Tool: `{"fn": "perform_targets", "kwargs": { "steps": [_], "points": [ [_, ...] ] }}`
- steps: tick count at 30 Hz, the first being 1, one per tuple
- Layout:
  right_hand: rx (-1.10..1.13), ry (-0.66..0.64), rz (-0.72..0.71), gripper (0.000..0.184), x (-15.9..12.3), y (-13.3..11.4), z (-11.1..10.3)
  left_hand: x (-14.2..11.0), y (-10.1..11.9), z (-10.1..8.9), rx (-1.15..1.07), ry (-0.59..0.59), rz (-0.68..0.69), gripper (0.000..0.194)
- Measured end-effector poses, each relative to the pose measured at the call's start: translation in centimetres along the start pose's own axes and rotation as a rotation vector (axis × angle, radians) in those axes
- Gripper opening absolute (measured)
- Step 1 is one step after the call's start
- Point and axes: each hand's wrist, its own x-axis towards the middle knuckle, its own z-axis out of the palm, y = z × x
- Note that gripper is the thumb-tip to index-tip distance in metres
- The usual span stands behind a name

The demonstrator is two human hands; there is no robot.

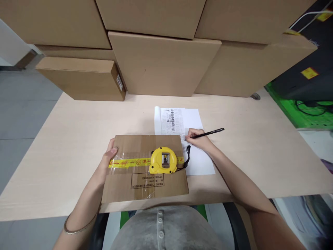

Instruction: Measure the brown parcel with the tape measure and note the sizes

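A flat cardboard box [135, 187] sealed with yellow printed tape lies at the table's near edge. On top of it rests a yellow tape measure [163, 160] with a black wrist strap. My left hand [109, 155] grips the box's left edge, thumb on top. My right hand [199, 139] is closed on a black pen [210, 132], its tip on a white sheet of paper [192, 121] with printed rows, just right of the box.
Several large cardboard boxes [163, 66] are stacked along the back of the light wooden table [65, 139]. A smaller flat box [80, 80] lies at the back left. Dark equipment and a green surface [307, 114] stand to the right.
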Motion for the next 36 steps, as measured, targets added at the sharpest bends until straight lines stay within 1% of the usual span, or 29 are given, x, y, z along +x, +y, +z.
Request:
{"fn": "perform_targets", "kwargs": {
  "steps": [6, 15, 19, 24, 31, 33, 36],
  "points": [
    [0.000, -0.015, -0.003, 0.040, -0.1, 0.1, 0.0, 0.0, 0.0, 0.0, -0.006, 0.002, -0.020, 0.048],
    [0.001, 0.015, 0.002, 0.038, -0.1, 0.4, 0.0, 0.0, -0.1, 0.1, -0.013, 0.007, -0.007, 0.049],
    [-0.006, -0.006, 0.004, 0.035, -0.1, 0.3, 0.0, 0.0, -0.2, -0.1, -0.009, -0.013, 0.010, 0.047],
    [-0.019, -0.028, 0.011, 0.035, 0.0, 0.2, -0.2, -0.1, -0.2, -0.2, 0.014, -0.018, 0.004, 0.051],
    [-0.072, 0.026, 0.039, 0.036, 0.1, 0.1, 0.1, -0.4, 0.1, 0.3, 0.036, -0.017, 0.040, 0.048],
    [-0.103, 0.003, 0.055, 0.037, 0.1, -0.1, 0.1, -0.6, 0.2, 0.4, 0.029, -0.019, 0.033, 0.047],
    [-0.169, -0.072, 0.101, 0.043, 0.0, -0.8, -0.2, -0.7, 0.1, 0.6, 0.016, -0.020, 0.034, 0.045]
  ]
}}
